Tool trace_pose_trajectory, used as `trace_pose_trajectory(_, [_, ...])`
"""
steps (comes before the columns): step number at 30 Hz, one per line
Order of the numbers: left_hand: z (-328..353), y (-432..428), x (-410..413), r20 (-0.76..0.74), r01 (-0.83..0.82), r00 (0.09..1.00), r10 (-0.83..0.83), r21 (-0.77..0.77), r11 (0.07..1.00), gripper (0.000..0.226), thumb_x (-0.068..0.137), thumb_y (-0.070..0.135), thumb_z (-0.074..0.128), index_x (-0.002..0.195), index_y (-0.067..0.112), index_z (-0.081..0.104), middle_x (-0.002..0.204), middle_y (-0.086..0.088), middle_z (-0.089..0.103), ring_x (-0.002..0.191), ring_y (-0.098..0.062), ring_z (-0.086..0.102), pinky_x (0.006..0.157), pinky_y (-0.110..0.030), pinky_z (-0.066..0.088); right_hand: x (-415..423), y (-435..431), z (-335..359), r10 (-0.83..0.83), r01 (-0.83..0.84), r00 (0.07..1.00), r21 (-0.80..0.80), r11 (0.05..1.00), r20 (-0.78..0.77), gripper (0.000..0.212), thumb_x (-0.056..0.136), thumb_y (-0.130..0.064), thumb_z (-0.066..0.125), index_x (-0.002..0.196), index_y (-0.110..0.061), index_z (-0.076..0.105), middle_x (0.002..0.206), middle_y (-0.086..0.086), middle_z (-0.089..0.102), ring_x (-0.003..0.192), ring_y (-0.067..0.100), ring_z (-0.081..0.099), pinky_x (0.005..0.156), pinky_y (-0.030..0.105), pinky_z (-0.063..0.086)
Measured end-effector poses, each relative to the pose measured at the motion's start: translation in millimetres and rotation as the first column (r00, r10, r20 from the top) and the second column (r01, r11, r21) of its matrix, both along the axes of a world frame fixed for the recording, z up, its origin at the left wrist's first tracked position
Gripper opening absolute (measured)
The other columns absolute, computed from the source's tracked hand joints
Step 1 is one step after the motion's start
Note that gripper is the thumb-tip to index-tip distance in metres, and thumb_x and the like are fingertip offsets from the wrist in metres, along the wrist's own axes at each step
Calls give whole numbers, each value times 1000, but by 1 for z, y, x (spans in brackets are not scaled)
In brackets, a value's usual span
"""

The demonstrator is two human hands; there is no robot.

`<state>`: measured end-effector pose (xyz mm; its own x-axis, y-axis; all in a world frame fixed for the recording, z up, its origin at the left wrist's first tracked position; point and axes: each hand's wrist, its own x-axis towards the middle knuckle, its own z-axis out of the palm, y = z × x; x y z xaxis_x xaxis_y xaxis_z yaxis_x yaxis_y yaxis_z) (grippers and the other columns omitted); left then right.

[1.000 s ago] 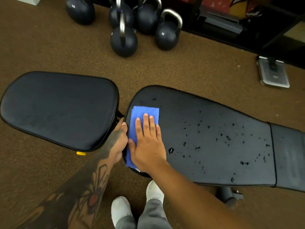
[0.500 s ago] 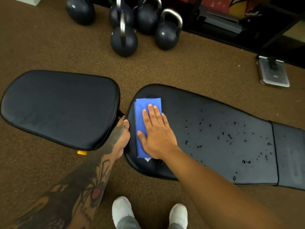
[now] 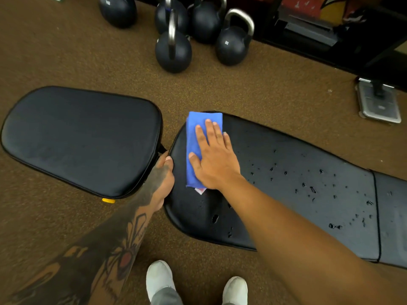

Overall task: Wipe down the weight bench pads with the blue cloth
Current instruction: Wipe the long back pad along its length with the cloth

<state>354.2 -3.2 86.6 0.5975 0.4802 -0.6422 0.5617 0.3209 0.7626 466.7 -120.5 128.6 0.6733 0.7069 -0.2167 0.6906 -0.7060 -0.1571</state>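
A folded blue cloth (image 3: pixel 195 137) lies on the left end of the long black back pad (image 3: pixel 286 183), reaching its far edge. My right hand (image 3: pixel 214 159) presses flat on the cloth, fingers spread and pointing away from me. Water droplets dot the pad to the right of the hand and near its front edge. My left hand (image 3: pixel 164 177) grips the pad's left edge, in the gap beside the black seat pad (image 3: pixel 81 139), which looks dry.
Several black kettlebells (image 3: pixel 174 49) stand on the brown floor beyond the bench. A grey metal foot plate (image 3: pixel 378 104) sits at the far right, under a dark rack. My white shoes (image 3: pixel 159 280) stand just before the bench. A small yellow knob (image 3: pixel 108 200) shows under the seat pad.
My right hand has slid the blue cloth away from me, from the pad's near edge up to its far edge. My left hand has kept its grip on the pad's edge.
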Motion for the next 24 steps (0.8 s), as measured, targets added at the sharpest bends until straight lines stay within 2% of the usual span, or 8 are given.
trace_pose_trajectory(3, [1, 0, 0, -8, 7, 1000, -7, -16, 1000, 48, 98, 46, 29, 144, 37, 41, 141, 1, 55, 126, -18, 54, 110, -46, 43, 19, 8, 2, -257, 256, 966, -21, 966, -22, 74, 99, -46, 27, 158, -11, -1, 165, 13, -11, 151, 28, -14, 123, 45, -3])
trace_pose_trajectory(5, [1, 1, -1, -12, 24, 1000, -24, -21, 999, 53, 93, 53, 29, 143, 40, 41, 143, 2, 54, 128, -18, 52, 110, -46, 42, 22, 21, 3, -343, 342, 938, -34, 939, -49, 75, 100, -47, 26, 157, -9, -4, 164, 17, -13, 150, 31, -16, 122, 46, -5])
trace_pose_trajectory(7, [0, 2, 0, -20, 25, 999, -25, -11, 1000, 56, 89, 56, 29, 142, 42, 41, 142, 3, 54, 128, -18, 53, 110, -47, 42, 15, 26, 3, -272, 272, 961, -22, 962, -40, 75, 100, -48, 26, 157, -9, -4, 163, 18, -13, 150, 33, -17, 122, 47, -5])
trace_pose_trajectory(9, [2, 1, 0, -24, 25, 999, -25, 21, 999, 55, 91, 53, 28, 142, 39, 41, 142, 3, 54, 128, -18, 52, 111, -46, 41, 2, 17, 2, -99, 99, 995, 4, 995, -30, 75, 99, -49, 27, 157, -11, -2, 164, 18, -13, 150, 33, -15, 122, 48, -4])
trace_pose_trajectory(12, [5, 1, 1, -23, 42, 999, -41, 34, 999, 54, 93, 53, 28, 142, 37, 43, 141, 3, 55, 127, -17, 53, 110, -45, 42, -6, -13, 3, 114, -114, 993, -7, 993, -16, 76, 98, -50, 29, 158, -13, 0, 165, 14, -11, 151, 28, -14, 123, 47, -1])
trace_pose_trajectory(14, [5, 1, 1, -16, 43, 999, -43, 36, 998, 54, 92, 54, 28, 141, 37, 44, 141, 3, 55, 126, -17, 54, 110, -45, 43, 1, -24, 4, 117, -116, 993, -50, 992, 13, 76, 97, -49, 31, 158, -12, 3, 165, 13, -10, 152, 27, -12, 123, 48, 1])
trace_pose_trajectory(19, [9, -1, 1, 12, 17, 1000, -18, 52, 999, 44, 103, 39, 26, 141, 31, 46, 135, 1, 58, 121, -17, 57, 107, -43, 45, -7, 8, 8, -87, 87, 996, -25, 996, -23, 78, 97, -39, 33, 156, -4, -4, 164, 18, -13, 151, 31, -15, 123, 46, -5])
trace_pose_trajectory(24, [11, -4, 0, 42, 15, 999, -21, 126, 992, 44, 103, 36, 27, 142, 27, 46, 136, 4, 57, 124, -13, 55, 107, -33, 41, -62, -14, 4, -8, 8, 1000, 12, 1000, -21, 76, 97, -42, 31, 157, -11, -4, 165, 13, -13, 151, 30, -16, 121, 52, -7])
